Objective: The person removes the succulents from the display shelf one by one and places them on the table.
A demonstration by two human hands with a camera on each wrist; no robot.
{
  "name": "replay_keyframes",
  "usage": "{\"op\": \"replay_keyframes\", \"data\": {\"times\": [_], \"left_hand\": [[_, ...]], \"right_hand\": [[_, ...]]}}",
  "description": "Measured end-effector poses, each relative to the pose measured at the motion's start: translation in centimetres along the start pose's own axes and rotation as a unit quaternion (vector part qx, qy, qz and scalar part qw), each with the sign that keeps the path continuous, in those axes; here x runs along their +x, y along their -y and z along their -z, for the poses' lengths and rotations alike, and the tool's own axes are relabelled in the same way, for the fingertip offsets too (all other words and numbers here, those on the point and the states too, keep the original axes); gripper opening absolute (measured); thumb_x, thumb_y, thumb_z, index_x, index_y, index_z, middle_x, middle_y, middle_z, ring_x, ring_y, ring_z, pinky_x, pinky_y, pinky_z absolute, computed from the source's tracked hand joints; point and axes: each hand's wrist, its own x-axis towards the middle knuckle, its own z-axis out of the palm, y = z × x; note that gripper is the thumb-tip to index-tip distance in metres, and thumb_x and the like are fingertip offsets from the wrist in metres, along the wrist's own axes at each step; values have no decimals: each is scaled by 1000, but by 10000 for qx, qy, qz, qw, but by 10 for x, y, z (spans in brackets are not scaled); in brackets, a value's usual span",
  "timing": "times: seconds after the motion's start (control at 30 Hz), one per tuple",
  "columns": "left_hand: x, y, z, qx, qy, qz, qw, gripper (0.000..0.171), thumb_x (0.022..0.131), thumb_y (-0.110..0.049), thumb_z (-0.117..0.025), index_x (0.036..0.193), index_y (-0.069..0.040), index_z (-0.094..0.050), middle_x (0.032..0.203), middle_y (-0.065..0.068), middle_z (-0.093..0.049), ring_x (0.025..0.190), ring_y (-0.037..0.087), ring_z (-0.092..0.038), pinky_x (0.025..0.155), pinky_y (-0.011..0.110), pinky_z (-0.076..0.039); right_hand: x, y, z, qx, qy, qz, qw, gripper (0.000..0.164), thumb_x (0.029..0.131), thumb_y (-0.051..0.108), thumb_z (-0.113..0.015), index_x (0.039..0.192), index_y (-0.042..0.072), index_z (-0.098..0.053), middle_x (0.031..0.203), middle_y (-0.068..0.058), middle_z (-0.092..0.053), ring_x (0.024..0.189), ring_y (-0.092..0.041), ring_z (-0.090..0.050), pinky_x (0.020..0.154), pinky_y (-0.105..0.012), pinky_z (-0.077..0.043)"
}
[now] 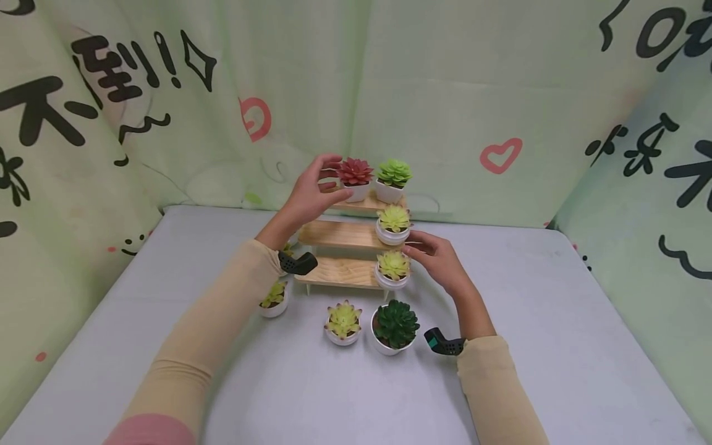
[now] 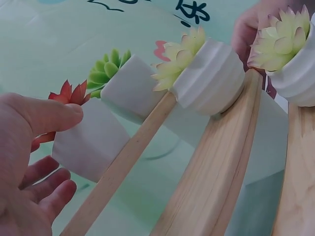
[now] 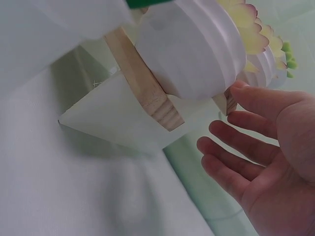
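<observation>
Presently, pinches red plant (image 1: 355, 172) by pot (image 1: 360, 193) with left hand (image 1: 313, 196), at top tier (image 1: 371, 202), just left of green plant (image 1: 394, 173). Holds right hand (image 1: 436, 256) loosely spread near right end of stand (image 1: 334, 233); cannot tell contact. At right on middle tier (image 1: 358, 235), yellow plant (image 1: 394, 219); on bottom tier (image 1: 342, 272), another (image 1: 393, 265). On table (image 1: 289, 395) in front, yellow plant (image 1: 343, 319), dark plant (image 1: 395, 324); farther left, two more (image 1: 273, 295), partly behind left arm (image 1: 208, 327).

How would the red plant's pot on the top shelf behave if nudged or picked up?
The white pot looks crisp-edged, so it's probably stiff when gripped. Its flat sides suggest it would slide rather than roll. The top shelf looks narrow, so a backward push might tip it off.
</observation>
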Motion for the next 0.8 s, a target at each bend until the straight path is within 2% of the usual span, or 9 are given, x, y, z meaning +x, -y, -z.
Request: {"op": "replay_keyframes", "data": {"times": [0.4,0.8], "left_hand": [[3,-2,-3,19,-96,-1,10000,64,86,-12,-73,141,-9,-39,135,12,-51,125,25,-53,108,39,-47],[1,-2,-3,61,-196,19,9998,60,87,-13,-72,139,-15,-42,131,10,-53,122,22,-55,104,34,-50]], "right_hand": [[1,-2,0,-31,-20,45,10000,51,96,31,-61,141,11,-50,139,-15,-55,129,-33,-52,110,-52,-43],[0,-2,1,38,-9,-11,10000,53,95,31,-62,142,10,-48,140,-16,-54,130,-34,-51,110,-52,-42]]}}
